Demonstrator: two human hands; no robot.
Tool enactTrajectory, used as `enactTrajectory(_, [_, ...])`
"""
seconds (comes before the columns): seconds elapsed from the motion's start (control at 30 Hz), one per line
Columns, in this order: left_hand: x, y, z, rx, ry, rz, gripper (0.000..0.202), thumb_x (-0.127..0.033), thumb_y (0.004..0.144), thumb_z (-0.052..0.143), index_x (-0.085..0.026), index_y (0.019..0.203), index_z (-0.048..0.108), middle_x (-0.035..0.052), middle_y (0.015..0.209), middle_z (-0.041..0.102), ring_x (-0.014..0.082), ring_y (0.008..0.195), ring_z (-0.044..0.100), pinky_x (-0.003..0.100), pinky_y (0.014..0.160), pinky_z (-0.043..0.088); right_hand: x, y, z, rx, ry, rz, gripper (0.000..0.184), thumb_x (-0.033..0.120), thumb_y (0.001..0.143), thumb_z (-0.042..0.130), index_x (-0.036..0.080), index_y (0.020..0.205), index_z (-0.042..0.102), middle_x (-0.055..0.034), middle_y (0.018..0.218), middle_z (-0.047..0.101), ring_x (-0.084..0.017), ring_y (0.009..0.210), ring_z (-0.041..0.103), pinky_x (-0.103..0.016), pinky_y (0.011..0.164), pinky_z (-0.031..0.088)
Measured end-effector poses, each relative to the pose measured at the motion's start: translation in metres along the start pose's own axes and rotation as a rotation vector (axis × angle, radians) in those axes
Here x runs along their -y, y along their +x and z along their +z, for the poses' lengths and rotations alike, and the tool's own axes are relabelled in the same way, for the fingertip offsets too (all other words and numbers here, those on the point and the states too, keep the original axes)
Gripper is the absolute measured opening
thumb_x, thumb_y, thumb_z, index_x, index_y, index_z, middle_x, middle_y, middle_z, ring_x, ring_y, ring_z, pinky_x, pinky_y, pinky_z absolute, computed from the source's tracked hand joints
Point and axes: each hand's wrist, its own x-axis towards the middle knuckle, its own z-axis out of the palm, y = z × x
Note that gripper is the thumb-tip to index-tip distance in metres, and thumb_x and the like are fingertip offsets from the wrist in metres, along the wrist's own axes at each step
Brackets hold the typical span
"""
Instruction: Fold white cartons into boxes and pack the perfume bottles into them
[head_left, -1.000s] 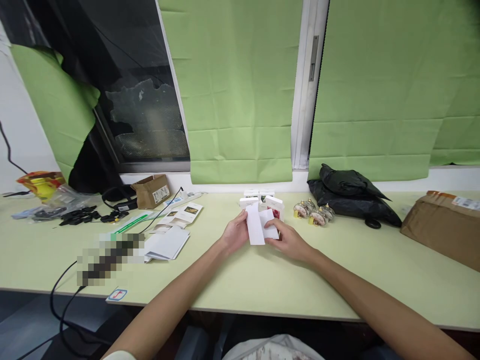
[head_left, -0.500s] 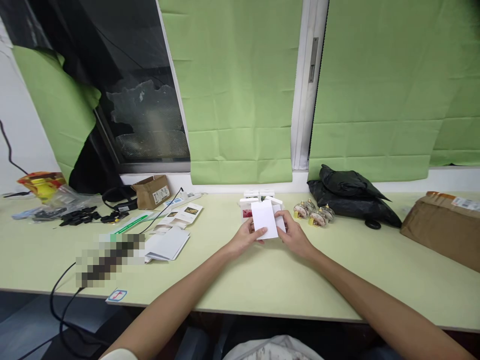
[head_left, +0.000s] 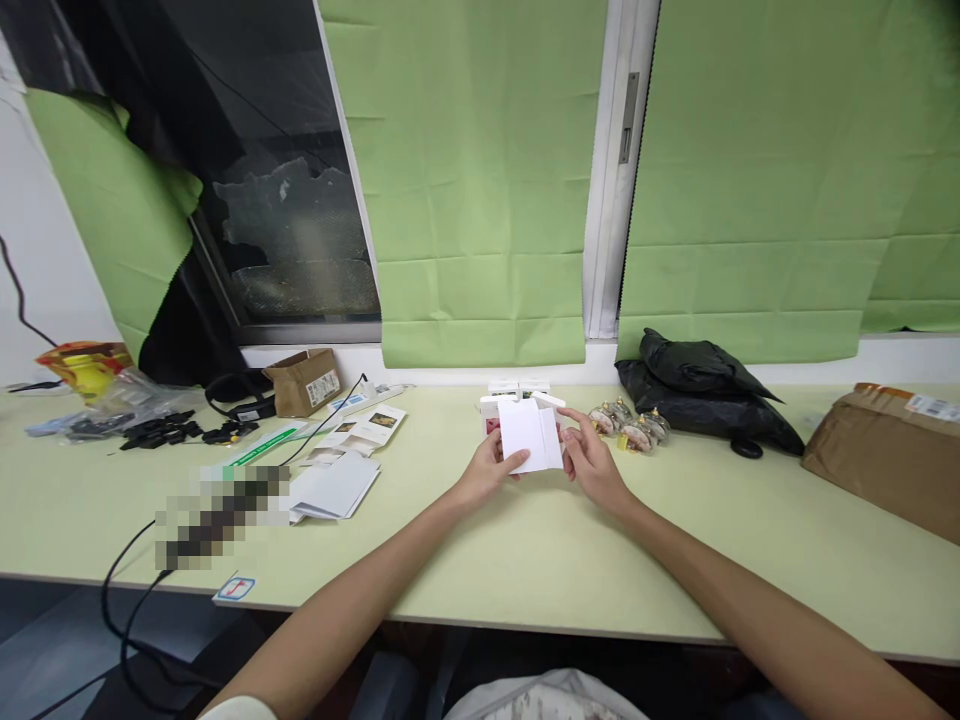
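Observation:
My left hand (head_left: 486, 472) and my right hand (head_left: 592, 463) together hold a small white carton (head_left: 529, 436) just above the pale green table (head_left: 525, 560). The left thumb presses on its lower front edge. The right hand's fingers grip its right side, index finger stretched along the top. Right behind the carton stand a few small white boxes (head_left: 517, 391), one showing a red picture.
Several round gold-and-white items (head_left: 628, 426) and a black plastic bag (head_left: 697, 392) lie to the right; a brown parcel (head_left: 885, 455) sits far right. Leaflets (head_left: 337, 480), a small cardboard box (head_left: 304, 381), black cables and clips lie to the left.
The white piece I held as a flat strip with a flap has been turned and brought up into a squarer shape. Both hands moved slightly away from me, toward the boxes.

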Motion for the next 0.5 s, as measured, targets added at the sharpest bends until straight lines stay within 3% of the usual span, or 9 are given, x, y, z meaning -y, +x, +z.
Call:
enactTrajectory(0.2, [-0.002,-0.001,0.000,0.005,0.020,-0.015,0.063,-0.052,0.083,0.080,-0.019,0.131,0.057,0.0150,0.128,0.066,0.0276,0.104,0.067,0.030,0.066,0.055,-0.012,0.005,-0.001,0.077,0.079,0.056,0.053,0.064,0.098,0.052,0.023,0.131,0.060,0.0037,0.064,0.053,-0.014,0.051,0.049,-0.026,0.045,0.042])
enactTrajectory(0.37, [0.000,-0.002,-0.001,0.031,0.018,-0.011,0.065,-0.052,0.084,0.079,-0.019,0.135,0.055,0.0155,0.132,0.066,0.0307,0.111,0.067,0.032,0.070,0.056,-0.016,0.008,0.000,0.156,0.162,0.110,0.050,0.065,0.093,0.061,0.022,0.119,0.064,-0.0002,0.084,0.062,-0.010,0.050,0.048,-0.026,0.043,0.043])
enactTrajectory(0.5, [0.003,-0.003,0.001,0.073,0.002,-0.022,0.071,-0.053,0.081,0.081,-0.019,0.137,0.055,0.0167,0.133,0.066,0.0328,0.113,0.067,0.036,0.074,0.057,-0.015,0.007,0.000,0.196,0.153,0.125,0.045,0.066,0.090,0.066,0.022,0.101,0.062,0.0044,0.071,0.055,-0.010,0.050,0.046,-0.026,0.044,0.042])
